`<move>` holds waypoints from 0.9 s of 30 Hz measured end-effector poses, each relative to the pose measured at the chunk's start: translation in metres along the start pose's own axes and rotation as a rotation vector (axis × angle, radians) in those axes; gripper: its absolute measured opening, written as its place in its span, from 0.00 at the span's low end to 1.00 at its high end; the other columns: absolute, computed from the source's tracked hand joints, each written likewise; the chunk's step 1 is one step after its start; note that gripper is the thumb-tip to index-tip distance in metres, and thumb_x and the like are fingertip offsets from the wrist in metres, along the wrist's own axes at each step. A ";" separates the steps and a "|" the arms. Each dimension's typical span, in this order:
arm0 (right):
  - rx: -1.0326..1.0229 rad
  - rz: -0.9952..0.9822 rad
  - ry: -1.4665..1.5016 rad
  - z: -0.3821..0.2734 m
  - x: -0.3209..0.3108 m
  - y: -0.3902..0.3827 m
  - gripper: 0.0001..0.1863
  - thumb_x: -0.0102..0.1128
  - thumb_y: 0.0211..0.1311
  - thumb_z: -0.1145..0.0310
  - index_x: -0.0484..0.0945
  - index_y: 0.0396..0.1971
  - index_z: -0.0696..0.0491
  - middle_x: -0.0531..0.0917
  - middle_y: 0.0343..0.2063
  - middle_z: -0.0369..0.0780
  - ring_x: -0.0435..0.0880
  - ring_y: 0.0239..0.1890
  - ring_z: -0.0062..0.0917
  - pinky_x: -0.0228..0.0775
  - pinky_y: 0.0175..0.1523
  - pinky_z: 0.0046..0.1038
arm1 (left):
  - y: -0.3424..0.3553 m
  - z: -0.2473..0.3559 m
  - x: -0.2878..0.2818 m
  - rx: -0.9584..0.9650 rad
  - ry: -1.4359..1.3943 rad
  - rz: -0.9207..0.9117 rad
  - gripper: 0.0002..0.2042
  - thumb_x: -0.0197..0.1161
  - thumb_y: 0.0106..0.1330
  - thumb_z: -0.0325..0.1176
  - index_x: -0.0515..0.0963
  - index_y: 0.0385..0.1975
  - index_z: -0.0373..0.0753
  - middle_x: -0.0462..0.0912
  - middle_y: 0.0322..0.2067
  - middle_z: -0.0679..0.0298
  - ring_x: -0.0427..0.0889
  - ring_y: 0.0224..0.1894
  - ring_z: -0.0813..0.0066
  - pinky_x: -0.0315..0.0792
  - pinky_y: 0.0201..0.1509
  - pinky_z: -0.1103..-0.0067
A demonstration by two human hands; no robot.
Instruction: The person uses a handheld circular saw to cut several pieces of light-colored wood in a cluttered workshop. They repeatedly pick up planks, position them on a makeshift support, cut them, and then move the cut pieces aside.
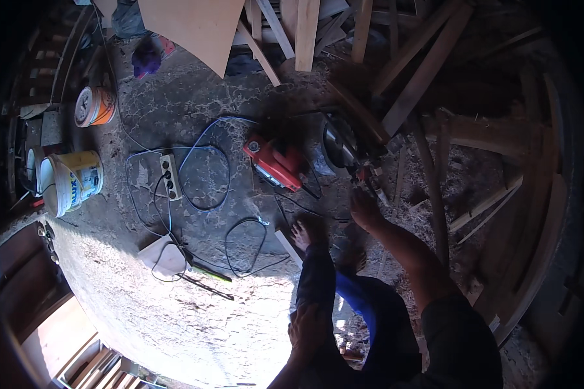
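Right hand (366,212) at the round saw (339,144)

The saw sits just right of the red planer (279,164); can't tell if the fingers pinch it. Nearer than the planer, the left hand (307,329) rests on a leg (316,279), finger spread unclear

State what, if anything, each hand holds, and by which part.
The left hand lies on the leg, holding nothing visible. The right hand is at the near end of the round tool; a grip cannot be told.

Right hand (365,211): grip unclear in shadow; plywood sheet (194,31) cut off by top edge
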State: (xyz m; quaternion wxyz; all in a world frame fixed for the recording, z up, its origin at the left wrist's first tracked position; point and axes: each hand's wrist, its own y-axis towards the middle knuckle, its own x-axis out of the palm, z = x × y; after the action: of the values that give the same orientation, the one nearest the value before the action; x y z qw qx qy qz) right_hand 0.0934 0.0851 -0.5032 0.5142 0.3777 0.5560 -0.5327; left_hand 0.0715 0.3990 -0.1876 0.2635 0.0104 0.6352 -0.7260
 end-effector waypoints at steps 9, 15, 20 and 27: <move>-0.094 0.046 -0.542 0.040 0.111 0.078 0.16 0.60 0.60 0.64 0.80 0.46 0.52 0.81 0.48 0.44 0.79 0.51 0.38 0.72 0.55 0.40 | 0.014 -0.007 -0.010 0.032 -0.030 0.072 0.19 0.65 0.65 0.44 0.81 0.54 0.47 0.77 0.61 0.59 0.72 0.65 0.55 0.66 0.69 0.62; 0.040 0.067 -0.321 0.035 0.085 0.149 0.17 0.62 0.59 0.62 0.78 0.48 0.50 0.82 0.45 0.42 0.80 0.48 0.36 0.73 0.52 0.40 | 0.015 -0.008 -0.007 0.066 -0.043 0.133 0.18 0.66 0.65 0.44 0.82 0.53 0.49 0.78 0.61 0.61 0.72 0.65 0.55 0.67 0.68 0.62; 0.105 0.191 -0.245 0.024 0.021 0.200 0.19 0.64 0.58 0.60 0.77 0.49 0.49 0.83 0.43 0.41 0.82 0.45 0.34 0.74 0.49 0.40 | 0.012 -0.003 -0.005 0.057 -0.057 0.173 0.17 0.63 0.65 0.47 0.83 0.51 0.50 0.79 0.60 0.62 0.74 0.62 0.52 0.68 0.66 0.59; 0.123 0.331 -0.099 0.059 -0.122 0.184 0.22 0.64 0.56 0.61 0.76 0.51 0.49 0.83 0.40 0.41 0.83 0.43 0.35 0.74 0.48 0.41 | 0.006 0.008 -0.007 0.054 -0.059 0.109 0.20 0.58 0.67 0.50 0.81 0.54 0.48 0.79 0.59 0.58 0.74 0.63 0.50 0.66 0.68 0.58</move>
State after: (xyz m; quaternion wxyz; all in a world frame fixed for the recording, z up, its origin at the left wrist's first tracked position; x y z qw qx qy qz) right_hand 0.3043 0.0695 -0.4164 0.5977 0.4681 0.4264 -0.4918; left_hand 0.0831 0.3938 -0.1893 0.3209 0.0305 0.6057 -0.7275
